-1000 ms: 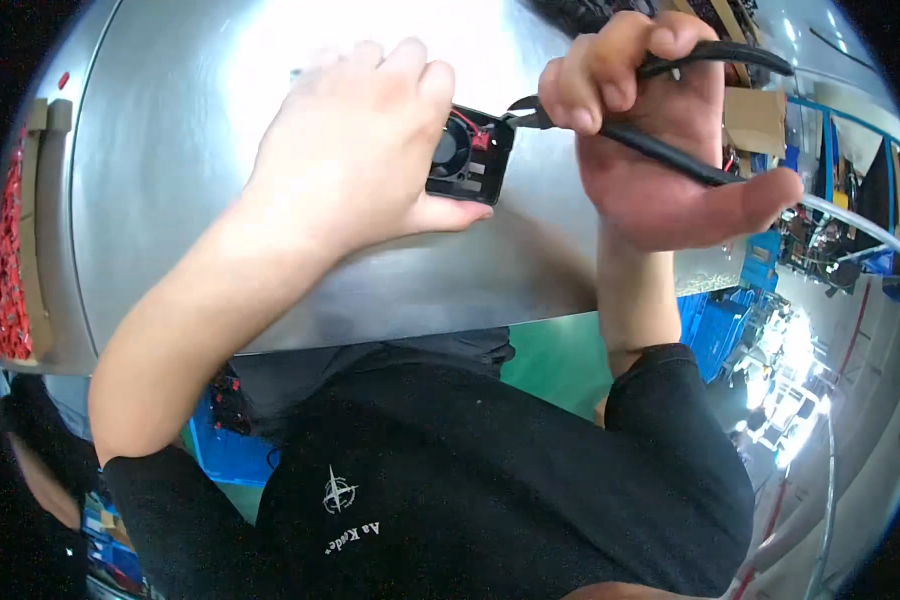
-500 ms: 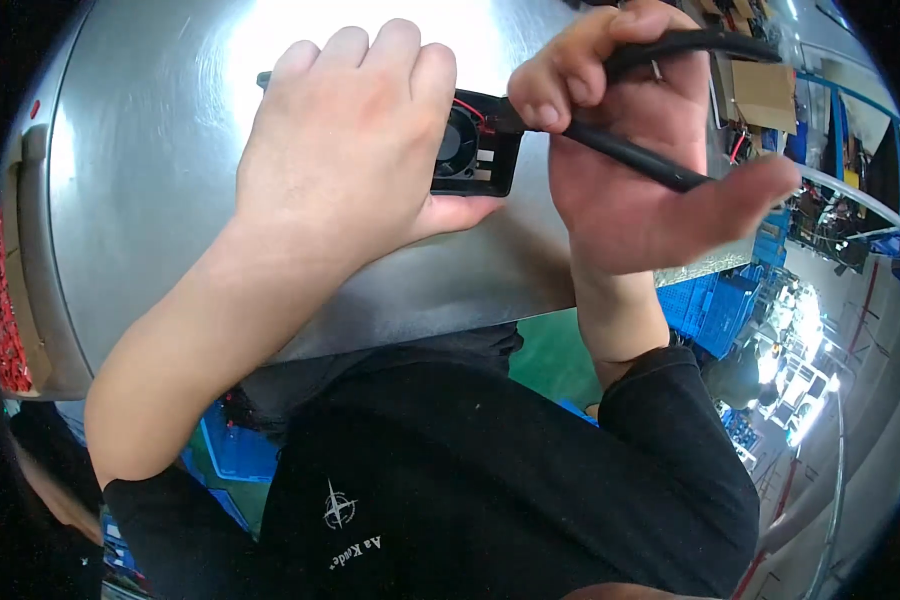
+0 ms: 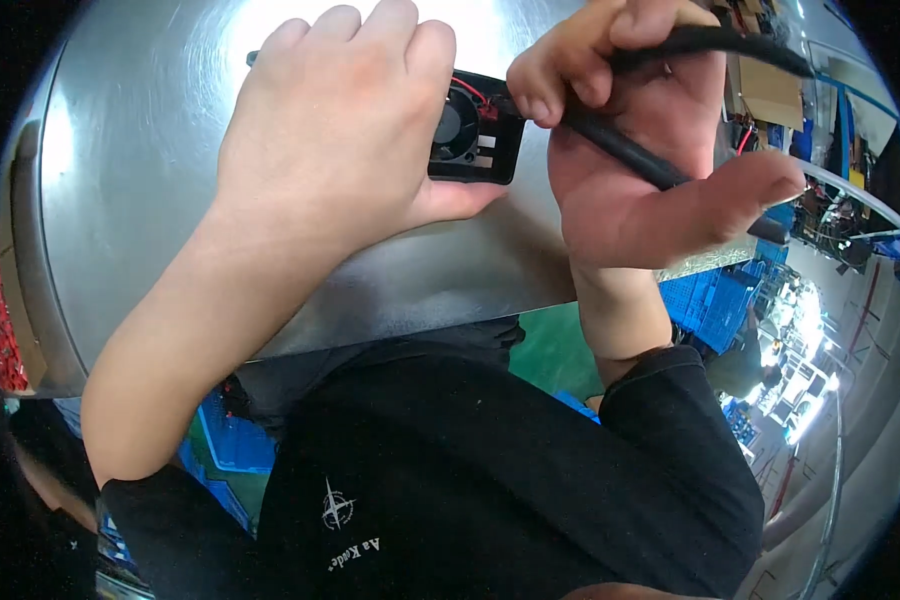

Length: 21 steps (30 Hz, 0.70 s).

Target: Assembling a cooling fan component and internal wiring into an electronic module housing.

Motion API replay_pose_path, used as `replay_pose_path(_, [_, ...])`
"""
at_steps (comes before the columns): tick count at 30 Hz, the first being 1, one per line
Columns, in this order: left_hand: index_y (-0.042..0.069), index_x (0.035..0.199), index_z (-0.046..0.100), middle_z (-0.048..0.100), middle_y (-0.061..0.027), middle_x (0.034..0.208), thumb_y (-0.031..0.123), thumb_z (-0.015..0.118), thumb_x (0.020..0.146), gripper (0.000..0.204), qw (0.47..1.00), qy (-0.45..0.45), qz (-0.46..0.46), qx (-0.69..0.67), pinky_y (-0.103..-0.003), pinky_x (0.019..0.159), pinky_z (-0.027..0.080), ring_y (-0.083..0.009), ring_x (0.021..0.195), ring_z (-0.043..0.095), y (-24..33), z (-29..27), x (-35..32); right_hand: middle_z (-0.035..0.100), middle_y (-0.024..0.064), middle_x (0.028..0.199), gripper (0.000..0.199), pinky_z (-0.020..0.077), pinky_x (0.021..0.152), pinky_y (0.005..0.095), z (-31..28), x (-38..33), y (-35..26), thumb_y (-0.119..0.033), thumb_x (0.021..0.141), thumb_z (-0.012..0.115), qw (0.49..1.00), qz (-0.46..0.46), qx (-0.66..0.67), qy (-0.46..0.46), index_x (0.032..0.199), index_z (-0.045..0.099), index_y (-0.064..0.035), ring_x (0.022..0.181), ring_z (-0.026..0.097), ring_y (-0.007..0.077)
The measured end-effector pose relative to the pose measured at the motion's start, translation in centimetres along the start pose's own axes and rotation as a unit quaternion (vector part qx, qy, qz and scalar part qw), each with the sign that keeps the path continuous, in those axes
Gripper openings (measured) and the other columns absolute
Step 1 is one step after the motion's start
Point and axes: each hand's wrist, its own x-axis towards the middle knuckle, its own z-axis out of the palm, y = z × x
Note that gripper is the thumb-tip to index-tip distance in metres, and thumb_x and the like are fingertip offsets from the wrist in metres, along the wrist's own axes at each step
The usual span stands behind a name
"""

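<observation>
My left hand (image 3: 335, 125) is closed over a black plastic housing (image 3: 502, 165) above the metal table, its back covering most of the part. At the housing's uncovered right end, a small black cooling fan (image 3: 454, 128) with a red wire (image 3: 470, 88) shows. My right hand (image 3: 640, 160) is turned palm up. Its fingers curl round a thick black cable (image 3: 625, 152) close to the housing's right edge, while the thumb sticks out to the right. One stretch of the cable crosses the palm, and another passes over the fingers toward the upper right.
The shiny metal table (image 3: 140, 190) runs beneath both hands, its front edge near my body. Blue crates (image 3: 710, 305) stand below on the right. A cardboard box (image 3: 768, 92) is at the upper right. Red material (image 3: 8, 330) lies at the far left.
The housing and my left hand have shifted slightly up and left. My right hand has turned a little, and the cable's upper stretch has swung down and right.
</observation>
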Motion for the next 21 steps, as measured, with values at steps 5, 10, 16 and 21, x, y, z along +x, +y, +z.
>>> replay_pose_path(5, [0.004,0.095,0.057,0.057,-0.0137,0.093,0.055,0.090,0.058,0.072,1.000,-0.016,-0.008,-0.005,-0.045,0.073,0.051,-0.0358,0.081,0.063,0.1,-0.4,0.1,0.050,0.0110,0.090,0.078,0.0473,0.073,0.0366,-1.4,0.2,-0.4,-0.080,0.098,0.034,0.998,-0.040,-0.007,-0.048,0.121,0.048,-0.0064,0.076,0.053,0.0208])
replay_pose_path(10, [0.003,0.094,0.057,0.058,-0.0144,0.093,0.053,0.090,0.059,0.070,1.000,-0.023,-0.013,-0.013,-0.046,0.074,0.052,-0.0367,0.082,0.063,0.1,-0.5,0.2,0.051,0.0116,0.090,0.077,0.0481,0.073,0.0370,-1.9,0.2,-0.6,-0.079,0.100,0.032,0.992,-0.083,-0.014,-0.095,0.122,0.048,-0.0066,0.075,0.054,0.0215])
replay_pose_path(16, [0.002,0.093,0.057,0.058,-0.0148,0.092,0.054,0.090,0.059,0.070,0.999,-0.028,-0.023,-0.009,-0.046,0.073,0.052,-0.0374,0.081,0.063,0.2,-0.4,0.6,0.052,0.0121,0.090,0.076,0.0489,0.073,0.0375,-3.6,0.8,-0.3,-0.077,0.102,0.031,0.981,-0.127,-0.028,-0.142,0.123,0.048,-0.0069,0.075,0.056,0.0222])
replay_pose_path(21, [0.003,0.094,0.056,0.057,-0.0144,0.092,0.055,0.090,0.059,0.072,1.000,-0.004,-0.014,-0.016,-0.047,0.073,0.052,-0.0370,0.081,0.063,0.2,0.0,0.5,0.051,0.0112,0.089,0.075,0.0482,0.072,0.0365,-2.7,1.0,0.9,-0.077,0.101,0.033,0.988,-0.104,-0.004,-0.116,0.122,0.049,-0.0065,0.074,0.055,0.0215])
